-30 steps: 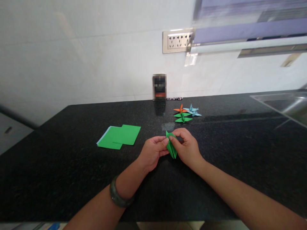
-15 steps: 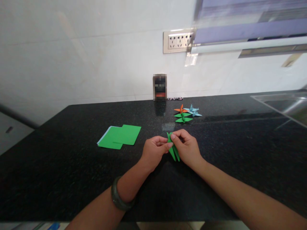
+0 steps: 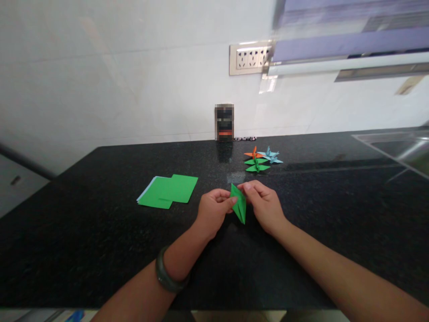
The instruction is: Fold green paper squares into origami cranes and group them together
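A piece of folded green origami paper [image 3: 238, 208], a narrow kite shape with a slit toward its lower point, is held above the counter. My left hand [image 3: 214, 210] pinches its left side, thumb on the front face and fingers behind. My right hand [image 3: 264, 205] is at the upper right edge, its fingers bent and the fingertips touching the paper there, partly behind it. The right thumb rests beside the index finger, off the paper's front face. Beyond the hands sit finished paper cranes: green ones [image 3: 258, 168], an orange one [image 3: 254, 154] and light blue ones [image 3: 273, 158].
Flat green paper squares [image 3: 161, 192], with pale blue sheets under them, lie to the left on the black counter [image 3: 100, 232]. A dark pixelated box-like object [image 3: 224, 123] stands against the wall beside a beaded strip [image 3: 245, 138]. A metal sink [image 3: 402, 150] is at the right.
The folded paper has turned, so its broad face now shows instead of two separate points. My right thumb has come off its front, and the right hand has shifted slightly right.
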`<act>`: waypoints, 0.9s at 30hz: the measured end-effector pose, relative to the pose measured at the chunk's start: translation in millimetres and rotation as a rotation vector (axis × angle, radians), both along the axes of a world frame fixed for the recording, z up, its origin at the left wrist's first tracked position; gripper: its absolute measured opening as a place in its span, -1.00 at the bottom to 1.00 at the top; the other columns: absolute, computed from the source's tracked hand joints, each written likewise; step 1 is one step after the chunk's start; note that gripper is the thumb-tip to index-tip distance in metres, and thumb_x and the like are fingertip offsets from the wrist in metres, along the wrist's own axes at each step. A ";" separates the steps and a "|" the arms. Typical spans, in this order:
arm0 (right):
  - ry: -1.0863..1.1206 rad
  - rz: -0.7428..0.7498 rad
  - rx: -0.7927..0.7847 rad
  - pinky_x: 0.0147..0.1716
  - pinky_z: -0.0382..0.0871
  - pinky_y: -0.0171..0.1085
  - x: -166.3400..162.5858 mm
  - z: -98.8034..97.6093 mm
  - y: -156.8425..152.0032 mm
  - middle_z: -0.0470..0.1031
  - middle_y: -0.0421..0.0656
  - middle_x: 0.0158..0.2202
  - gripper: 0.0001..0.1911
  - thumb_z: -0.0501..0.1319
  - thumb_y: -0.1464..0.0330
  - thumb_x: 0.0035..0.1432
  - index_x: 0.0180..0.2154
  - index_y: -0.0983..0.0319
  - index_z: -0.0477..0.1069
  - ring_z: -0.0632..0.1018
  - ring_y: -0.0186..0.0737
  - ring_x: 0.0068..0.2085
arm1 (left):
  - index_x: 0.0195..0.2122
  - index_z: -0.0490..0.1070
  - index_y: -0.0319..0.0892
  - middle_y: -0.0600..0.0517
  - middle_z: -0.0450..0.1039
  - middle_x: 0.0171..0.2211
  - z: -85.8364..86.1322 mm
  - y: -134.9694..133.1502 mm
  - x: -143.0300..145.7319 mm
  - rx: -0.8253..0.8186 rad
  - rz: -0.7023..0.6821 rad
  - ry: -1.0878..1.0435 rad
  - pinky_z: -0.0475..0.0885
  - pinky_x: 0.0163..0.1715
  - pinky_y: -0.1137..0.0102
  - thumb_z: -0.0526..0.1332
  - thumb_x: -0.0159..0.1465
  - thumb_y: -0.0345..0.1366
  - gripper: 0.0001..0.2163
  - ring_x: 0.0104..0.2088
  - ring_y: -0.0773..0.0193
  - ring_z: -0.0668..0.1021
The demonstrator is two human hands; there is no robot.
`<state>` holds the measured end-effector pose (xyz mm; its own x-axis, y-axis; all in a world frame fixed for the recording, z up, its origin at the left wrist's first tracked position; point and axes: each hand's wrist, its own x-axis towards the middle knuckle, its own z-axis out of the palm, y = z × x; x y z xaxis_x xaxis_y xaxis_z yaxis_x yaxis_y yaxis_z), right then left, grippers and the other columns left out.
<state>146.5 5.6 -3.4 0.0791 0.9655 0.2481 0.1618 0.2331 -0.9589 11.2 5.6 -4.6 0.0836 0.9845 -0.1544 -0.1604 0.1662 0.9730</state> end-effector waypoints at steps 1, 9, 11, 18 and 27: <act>0.091 0.010 -0.062 -0.47 0.37 -0.32 1.5 -0.5 1.3 0.42 -0.15 -0.42 -0.71 0.12 0.18 0.09 -0.42 0.26 0.47 0.43 -0.28 -0.38 | -0.50 0.40 -0.26 0.08 0.47 -0.58 0.4 0.9 -1.0 -0.007 0.012 -0.007 0.35 -0.55 0.52 0.34 -0.08 -0.31 -0.83 -0.57 0.41 0.47; 0.432 0.284 -0.484 -0.63 0.36 -0.44 5.1 -2.4 4.8 0.35 -0.28 -0.59 -0.69 0.38 0.24 -0.21 -0.44 0.29 0.40 0.38 -0.45 -0.57 | -0.47 0.34 -0.25 0.11 0.42 -0.61 -0.6 4.2 -4.1 0.001 0.044 -0.018 0.39 -0.53 0.50 0.32 -0.05 -0.27 -0.79 -0.59 0.41 0.47; 0.435 0.305 -0.524 -0.63 0.36 -0.45 4.9 -2.8 4.6 0.36 -0.29 -0.61 -0.69 0.38 0.25 -0.21 -0.45 0.30 0.39 0.39 -0.48 -0.60 | -0.47 0.34 -0.25 0.11 0.41 -0.62 -0.9 4.1 -4.0 0.009 0.043 -0.010 0.39 -0.54 0.49 0.32 -0.05 -0.27 -0.80 -0.59 0.41 0.46; 0.293 0.271 -0.474 -0.69 0.30 -0.48 1.6 -3.5 2.4 0.37 -0.30 -0.66 -0.68 0.34 0.20 -0.15 -0.50 0.31 0.36 0.38 -0.49 -0.66 | -0.50 0.36 -0.27 0.09 0.43 -0.63 0.4 3.7 -4.8 0.009 0.071 0.018 0.37 -0.57 0.53 0.33 -0.06 -0.29 -0.81 -0.60 0.42 0.46; 0.239 0.181 -0.391 -0.73 0.25 -0.45 -4.5 -5.0 1.7 0.34 -0.32 -0.68 -0.68 0.31 0.17 -0.14 -0.53 0.28 0.30 0.34 -0.47 -0.68 | -0.50 0.39 -0.27 0.09 0.46 -0.62 2.3 2.7 -1.7 -0.030 0.079 -0.045 0.39 -0.58 0.54 0.36 -0.09 -0.26 -0.78 -0.61 0.43 0.47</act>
